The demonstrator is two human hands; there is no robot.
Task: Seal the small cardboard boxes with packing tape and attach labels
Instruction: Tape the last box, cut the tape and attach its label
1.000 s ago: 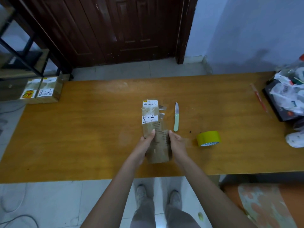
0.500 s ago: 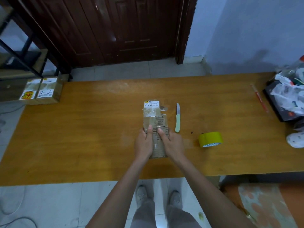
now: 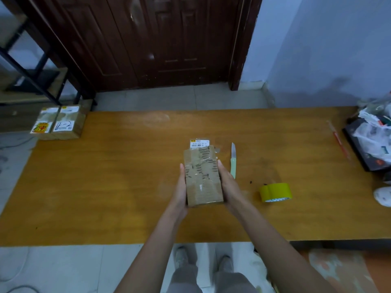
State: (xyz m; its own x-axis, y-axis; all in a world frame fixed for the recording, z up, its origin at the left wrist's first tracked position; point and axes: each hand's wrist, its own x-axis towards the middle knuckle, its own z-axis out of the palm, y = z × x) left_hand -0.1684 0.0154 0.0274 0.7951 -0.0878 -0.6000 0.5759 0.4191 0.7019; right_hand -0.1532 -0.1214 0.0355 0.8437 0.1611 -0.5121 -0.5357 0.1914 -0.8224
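Resting between fingers [image 3: 220, 166]: box [image 3: 203, 176] (both hands).

Home room, dark wooden door [image 3: 169, 39], tiled floor [image 3: 179, 98], orange table [image 3: 105, 176]

So the small cardboard box [image 3: 202, 176] I'm working on sits near the middle of the table, long side running away from me. It's plain brown, pretty beat up, with clear packing tape already across the top face, all wrinkled, and some dark printed marks showing through it. A white label [image 3: 199, 143] with a barcode and a yellow bit in the corner sticks out at the far end. The roll of yellow packing tape [image 3: 275, 192] stands on its edge off to the right of the box, well apart from it. Two more boxes [image 3: 60, 122] sit side by side at the far left corner, both carrying labels.
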